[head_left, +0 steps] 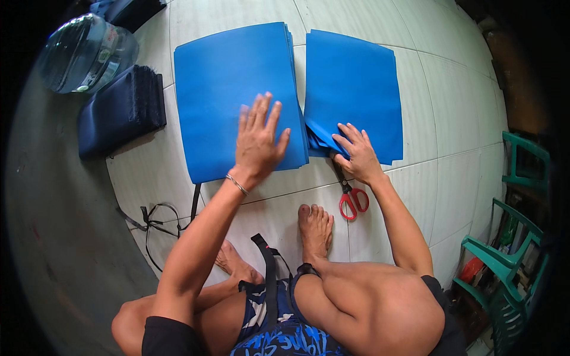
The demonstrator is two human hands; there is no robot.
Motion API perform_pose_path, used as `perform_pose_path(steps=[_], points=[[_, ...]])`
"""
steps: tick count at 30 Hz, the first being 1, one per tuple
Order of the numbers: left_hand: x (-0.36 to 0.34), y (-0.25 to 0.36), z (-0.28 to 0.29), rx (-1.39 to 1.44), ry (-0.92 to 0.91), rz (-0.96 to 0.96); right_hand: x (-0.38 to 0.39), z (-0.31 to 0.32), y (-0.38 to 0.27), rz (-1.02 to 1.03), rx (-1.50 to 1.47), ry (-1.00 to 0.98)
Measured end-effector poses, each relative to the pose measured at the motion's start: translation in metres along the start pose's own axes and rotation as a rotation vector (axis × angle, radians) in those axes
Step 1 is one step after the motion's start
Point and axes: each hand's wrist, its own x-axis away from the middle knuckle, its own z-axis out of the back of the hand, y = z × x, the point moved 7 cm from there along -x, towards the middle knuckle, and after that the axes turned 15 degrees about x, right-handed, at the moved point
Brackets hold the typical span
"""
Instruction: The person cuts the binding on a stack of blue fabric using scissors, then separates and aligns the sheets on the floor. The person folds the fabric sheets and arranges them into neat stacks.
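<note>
Two stacks of blue sheets lie on the floor, a larger left stack and a smaller right stack. My left hand is over the left stack with its fingers apart. My right hand grips the bent lower left corner of the right stack, where some sheets are folded up. Below that hand lie red-handled scissors, their blades partly hidden.
A clear water jug and folded dark navy material lie at the left. Black straps lie on the pale tiles beside my bare feet. Green plastic chairs stand at the right edge.
</note>
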Motion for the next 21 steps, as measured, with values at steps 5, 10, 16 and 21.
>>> perform_pose_path(steps=[5, 10, 16, 21], points=[[0.047, 0.072, -0.043, 0.486, -0.237, 0.059, 0.047, 0.014, 0.011, -0.256, -0.278, 0.200], [0.069, 0.087, -0.087, 0.386, -0.316, -0.076, 0.121, -0.021, -0.015, -0.321, -0.072, 0.165], [0.055, 0.073, -0.138, 0.155, -0.427, 0.069, 0.196, -0.045, 0.001, -0.496, -0.076, 0.035], [0.064, 0.081, -0.157, 0.219, -0.411, 0.116, 0.241, -0.037, 0.008, -0.582, -0.144, 0.034]])
